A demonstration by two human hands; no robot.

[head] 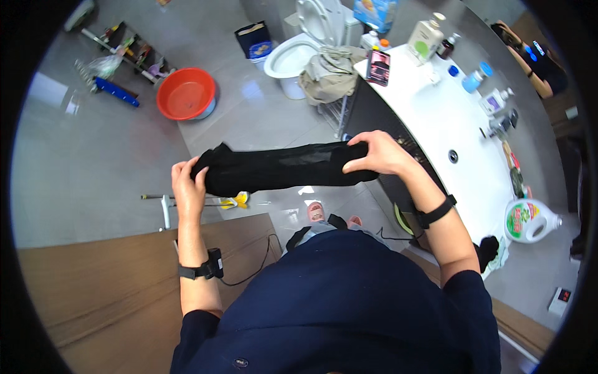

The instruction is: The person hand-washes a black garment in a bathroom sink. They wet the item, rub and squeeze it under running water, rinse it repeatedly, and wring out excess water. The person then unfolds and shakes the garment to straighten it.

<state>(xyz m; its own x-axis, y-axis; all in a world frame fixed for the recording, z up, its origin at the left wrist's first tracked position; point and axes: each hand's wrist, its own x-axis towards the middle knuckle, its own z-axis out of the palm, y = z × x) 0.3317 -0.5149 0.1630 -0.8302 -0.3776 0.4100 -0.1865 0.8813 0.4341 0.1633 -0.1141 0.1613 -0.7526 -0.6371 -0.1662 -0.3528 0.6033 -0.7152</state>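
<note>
A folded length of black cloth [289, 168], perhaps a garment, is stretched level in front of me, above the tiled floor. My left hand [188, 182] grips its bunched left end, the fingertips partly hidden by the fabric. At the other end my right hand [378, 154] pinches it, thumb on the near face and fingers over the top edge. A paler, shinier patch shows on the cloth toward the right. Both of my wrists wear black straps.
To the right runs a white washbasin counter [420, 107] bearing a phone [378, 68], pump bottles and a detergent jug [530, 220]. Ahead stand a toilet [292, 56], beige clothing [331, 75] on a metal rack, and a red basin [186, 93]. A wooden door [117, 280] is at left.
</note>
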